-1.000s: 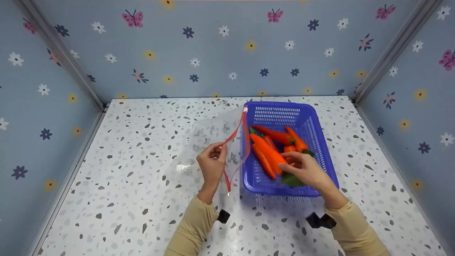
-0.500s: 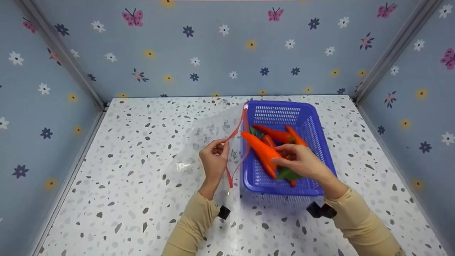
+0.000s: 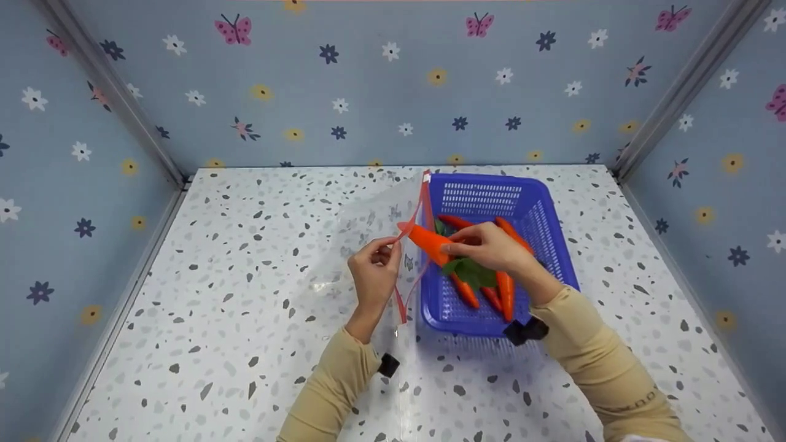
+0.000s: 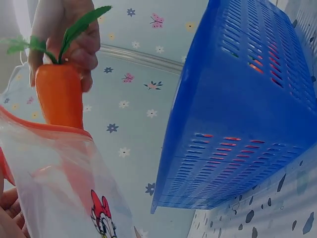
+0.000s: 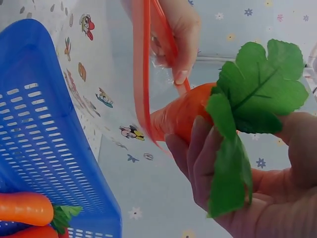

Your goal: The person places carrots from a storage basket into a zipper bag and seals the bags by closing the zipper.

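My left hand (image 3: pixel 376 273) pinches the red-edged mouth of a clear zip bag (image 3: pixel 368 224) printed with cartoon figures, holding it spread beside the basket. With my right hand (image 3: pixel 491 248) I grip an orange carrot (image 3: pixel 428 241) near its leafy top (image 5: pixel 262 89). The carrot's tip is inside the bag mouth, as the left wrist view shows the carrot (image 4: pixel 60 94) passing down behind the red edge (image 4: pixel 49 126). Below my right hand stands a blue plastic basket (image 3: pixel 435 307) holding several more carrots (image 3: pixel 506 294) and red peppers or carrots, partly hidden by the hand.
The speckled white tabletop (image 3: pixel 233 294) spreads around the basket. Flower-patterned panels (image 3: pixel 368 80) wall it in at the back and both sides. The basket's left rim stands right next to the bag mouth.
My right hand has lifted the carrot out of the basket and moved it left and away from me, tip into the bag mouth. My left hand keeps its hold, shifting slightly.
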A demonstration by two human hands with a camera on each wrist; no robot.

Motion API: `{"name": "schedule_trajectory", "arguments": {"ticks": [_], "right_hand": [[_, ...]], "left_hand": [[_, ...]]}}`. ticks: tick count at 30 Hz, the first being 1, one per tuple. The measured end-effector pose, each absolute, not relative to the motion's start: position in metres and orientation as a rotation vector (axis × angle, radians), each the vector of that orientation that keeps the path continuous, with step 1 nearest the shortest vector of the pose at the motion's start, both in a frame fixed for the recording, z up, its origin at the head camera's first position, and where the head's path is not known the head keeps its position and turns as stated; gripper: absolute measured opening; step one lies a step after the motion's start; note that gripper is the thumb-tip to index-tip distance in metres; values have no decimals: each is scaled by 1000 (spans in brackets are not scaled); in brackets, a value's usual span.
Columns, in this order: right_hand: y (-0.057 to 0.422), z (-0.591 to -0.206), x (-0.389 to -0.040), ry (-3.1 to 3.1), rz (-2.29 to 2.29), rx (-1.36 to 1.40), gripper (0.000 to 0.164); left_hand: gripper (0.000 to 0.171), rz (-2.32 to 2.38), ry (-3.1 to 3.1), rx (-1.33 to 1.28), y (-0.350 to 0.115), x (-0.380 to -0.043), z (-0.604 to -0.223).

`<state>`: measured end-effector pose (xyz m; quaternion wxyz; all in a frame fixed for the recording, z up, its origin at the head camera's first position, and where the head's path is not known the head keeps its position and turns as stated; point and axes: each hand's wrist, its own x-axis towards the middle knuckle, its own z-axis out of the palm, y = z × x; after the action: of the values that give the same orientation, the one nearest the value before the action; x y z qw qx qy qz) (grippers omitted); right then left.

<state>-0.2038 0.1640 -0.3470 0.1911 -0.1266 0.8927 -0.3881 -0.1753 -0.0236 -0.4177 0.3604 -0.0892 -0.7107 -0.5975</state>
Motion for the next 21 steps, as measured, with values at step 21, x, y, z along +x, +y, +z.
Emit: {"name": "schedule_trajectory", "arguments": {"ticks": [21], "right_hand": [[149, -353, -223, 2593, -1226, -181, 39]], "left_hand": [[4, -1596, -1798, -286, -17, -171, -394]]}}
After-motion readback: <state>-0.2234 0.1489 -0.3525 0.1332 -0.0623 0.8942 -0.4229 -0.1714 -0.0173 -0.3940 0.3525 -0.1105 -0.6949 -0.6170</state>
